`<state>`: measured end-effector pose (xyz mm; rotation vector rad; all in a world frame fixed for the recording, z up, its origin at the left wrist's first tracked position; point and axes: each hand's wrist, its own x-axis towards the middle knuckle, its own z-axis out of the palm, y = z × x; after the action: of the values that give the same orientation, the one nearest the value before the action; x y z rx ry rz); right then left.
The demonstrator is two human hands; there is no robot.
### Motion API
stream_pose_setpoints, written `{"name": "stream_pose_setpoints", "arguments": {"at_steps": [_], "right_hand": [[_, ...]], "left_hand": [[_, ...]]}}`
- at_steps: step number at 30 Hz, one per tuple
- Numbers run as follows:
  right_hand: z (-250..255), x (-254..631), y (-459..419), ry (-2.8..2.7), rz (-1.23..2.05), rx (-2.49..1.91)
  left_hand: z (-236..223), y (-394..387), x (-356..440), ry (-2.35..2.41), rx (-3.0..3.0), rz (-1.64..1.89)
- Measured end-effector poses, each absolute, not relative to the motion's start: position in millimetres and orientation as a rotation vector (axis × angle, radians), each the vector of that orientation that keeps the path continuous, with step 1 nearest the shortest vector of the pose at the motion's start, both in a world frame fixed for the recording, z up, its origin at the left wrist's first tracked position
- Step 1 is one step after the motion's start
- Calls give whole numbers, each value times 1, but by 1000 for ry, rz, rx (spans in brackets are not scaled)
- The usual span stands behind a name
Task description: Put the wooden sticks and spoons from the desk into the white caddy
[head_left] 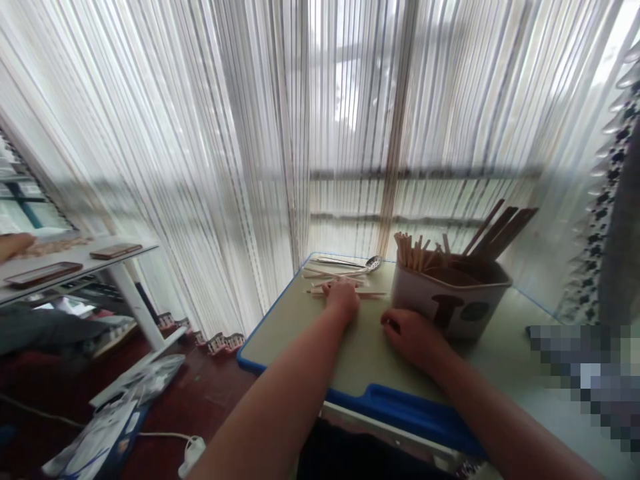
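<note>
My left hand (pixel 343 298) reaches across the table and lies on a loose pile of wooden chopsticks (pixel 373 293), fingers curled down over them. Metal spoons (pixel 353 265) lie just beyond the pile near the table's far edge. My right hand (pixel 413 333) rests on the tabletop with its fingers bent, close against the front of a white utensil holder (pixel 447 300). The holder has light chopsticks in its left compartment and dark chopsticks (pixel 500 230) leaning out to the right.
The table (pixel 300 333) has a blue rim and stands against striped sheer curtains (pixel 250 133) over a window. A white shelf (pixel 75 260) with flat trays stands at the left. Bags and a cable lie on the dark red floor (pixel 200 393).
</note>
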<state>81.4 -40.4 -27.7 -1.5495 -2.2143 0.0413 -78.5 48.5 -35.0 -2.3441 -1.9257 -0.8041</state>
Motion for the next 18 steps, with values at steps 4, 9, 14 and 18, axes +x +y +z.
{"name": "stream_pose_setpoints", "arguments": {"at_steps": [4, 9, 14, 18], "right_hand": [[-27, 81, -41, -2208, 76, -1558], [-26, 79, -41, -2201, 88, -1588], [-23, 77, -44, -2142, 133, -1534], [-18, 76, -46, -1865, 229, -1440]], "left_hand": [[-32, 46, -78, -1882, -2375, -859], [-20, 35, -78, -1842, -2190, -1123], [-10, 21, -79, -1642, -2107, -1397], [-13, 9, -74, -1314, -2340, -1344]]}}
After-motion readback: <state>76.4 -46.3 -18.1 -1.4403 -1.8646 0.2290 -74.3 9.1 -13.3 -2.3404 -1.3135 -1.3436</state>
